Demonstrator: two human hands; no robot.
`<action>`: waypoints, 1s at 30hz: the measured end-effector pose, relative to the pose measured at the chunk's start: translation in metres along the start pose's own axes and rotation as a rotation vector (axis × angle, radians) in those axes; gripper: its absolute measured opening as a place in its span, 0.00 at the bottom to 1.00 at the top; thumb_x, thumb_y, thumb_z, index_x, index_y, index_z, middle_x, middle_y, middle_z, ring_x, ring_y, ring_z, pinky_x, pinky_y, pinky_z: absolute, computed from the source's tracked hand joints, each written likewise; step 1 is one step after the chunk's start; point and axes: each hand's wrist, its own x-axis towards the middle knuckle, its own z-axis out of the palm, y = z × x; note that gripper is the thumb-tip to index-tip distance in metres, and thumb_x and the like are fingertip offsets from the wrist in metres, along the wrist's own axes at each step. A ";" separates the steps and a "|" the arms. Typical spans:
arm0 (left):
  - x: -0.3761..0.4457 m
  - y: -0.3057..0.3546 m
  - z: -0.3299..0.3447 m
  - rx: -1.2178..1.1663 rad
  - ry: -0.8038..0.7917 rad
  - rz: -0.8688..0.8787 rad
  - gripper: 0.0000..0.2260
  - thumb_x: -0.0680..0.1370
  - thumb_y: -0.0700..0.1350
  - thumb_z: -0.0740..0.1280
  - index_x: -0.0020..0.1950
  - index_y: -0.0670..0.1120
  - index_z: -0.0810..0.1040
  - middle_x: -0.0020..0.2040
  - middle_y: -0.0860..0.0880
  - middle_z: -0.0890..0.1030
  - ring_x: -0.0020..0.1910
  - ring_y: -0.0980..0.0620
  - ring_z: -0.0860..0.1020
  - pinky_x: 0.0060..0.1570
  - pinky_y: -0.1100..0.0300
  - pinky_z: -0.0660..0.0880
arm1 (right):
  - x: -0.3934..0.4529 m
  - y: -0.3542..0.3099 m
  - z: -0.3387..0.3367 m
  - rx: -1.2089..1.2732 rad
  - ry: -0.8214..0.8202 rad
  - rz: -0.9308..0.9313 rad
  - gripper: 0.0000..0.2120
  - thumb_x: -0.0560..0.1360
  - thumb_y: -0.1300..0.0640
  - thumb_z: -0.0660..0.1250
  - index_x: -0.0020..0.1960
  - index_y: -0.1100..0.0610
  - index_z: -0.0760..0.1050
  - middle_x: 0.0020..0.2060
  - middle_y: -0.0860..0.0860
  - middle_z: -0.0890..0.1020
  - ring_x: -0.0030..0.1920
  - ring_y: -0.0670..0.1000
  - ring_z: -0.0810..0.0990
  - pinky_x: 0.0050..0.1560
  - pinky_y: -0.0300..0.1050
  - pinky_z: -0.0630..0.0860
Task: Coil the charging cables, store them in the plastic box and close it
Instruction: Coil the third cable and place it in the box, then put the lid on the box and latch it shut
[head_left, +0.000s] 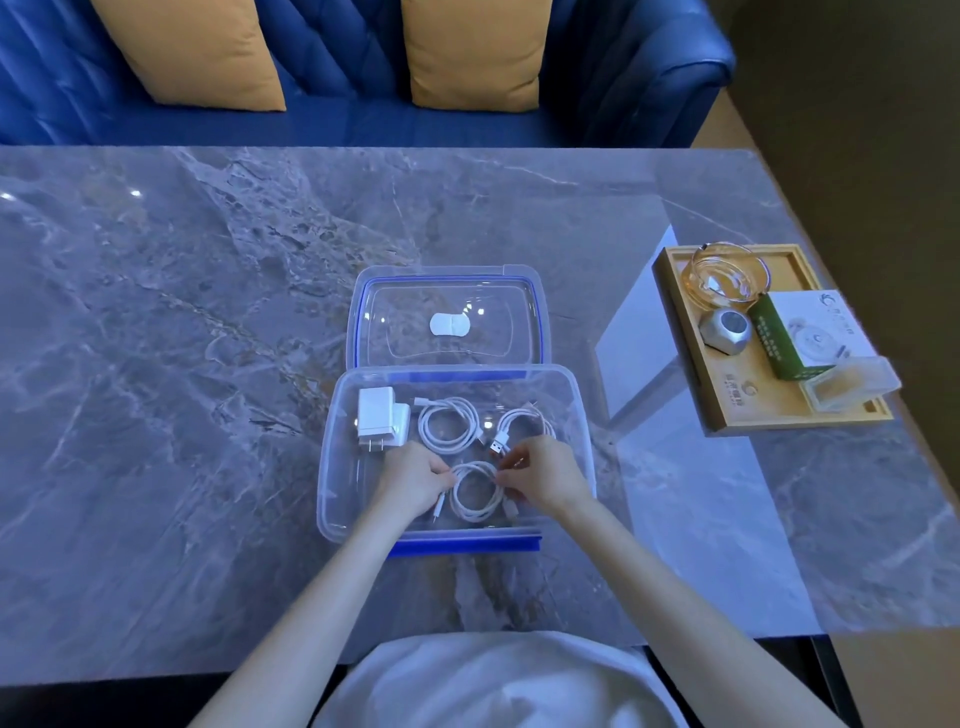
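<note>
A clear plastic box (332, 457) with blue clips sits open on the table's middle, its lid (447, 291) lying flat behind it. Inside are two white chargers (376, 413), a coiled white cable (448, 423) and another coil (524, 421) at the back right. A third coiled cable (475, 493) is low in the box's front part. My left hand (410, 480) pinches its left side and my right hand (540, 480) pinches its right side.
A wooden tray (748, 405) at the right holds a glass ashtray (727, 278), a metal faceted object (724, 330), a green-white carton (800, 332) and a small clear box (852, 384). A blue sofa (623, 62) with yellow cushions stands behind the marble table (182, 364).
</note>
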 end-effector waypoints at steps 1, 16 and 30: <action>0.001 0.000 0.001 0.004 0.008 0.001 0.08 0.74 0.42 0.69 0.49 0.39 0.83 0.45 0.42 0.85 0.40 0.51 0.78 0.42 0.60 0.72 | 0.000 0.000 -0.001 0.002 0.005 0.000 0.04 0.70 0.64 0.69 0.41 0.66 0.81 0.38 0.63 0.85 0.37 0.56 0.81 0.47 0.51 0.81; 0.005 -0.011 -0.013 0.017 -0.085 0.007 0.07 0.75 0.40 0.65 0.44 0.41 0.82 0.42 0.43 0.85 0.43 0.48 0.83 0.53 0.52 0.78 | -0.003 -0.005 -0.015 -0.136 -0.156 -0.059 0.10 0.74 0.65 0.60 0.49 0.63 0.80 0.44 0.60 0.85 0.42 0.52 0.79 0.53 0.47 0.77; 0.020 0.028 -0.085 0.141 0.119 0.310 0.11 0.78 0.44 0.62 0.57 0.42 0.78 0.48 0.44 0.82 0.47 0.47 0.79 0.49 0.59 0.71 | 0.015 -0.052 -0.078 -0.163 0.005 -0.339 0.14 0.75 0.59 0.62 0.61 0.58 0.72 0.43 0.54 0.83 0.46 0.56 0.80 0.49 0.46 0.74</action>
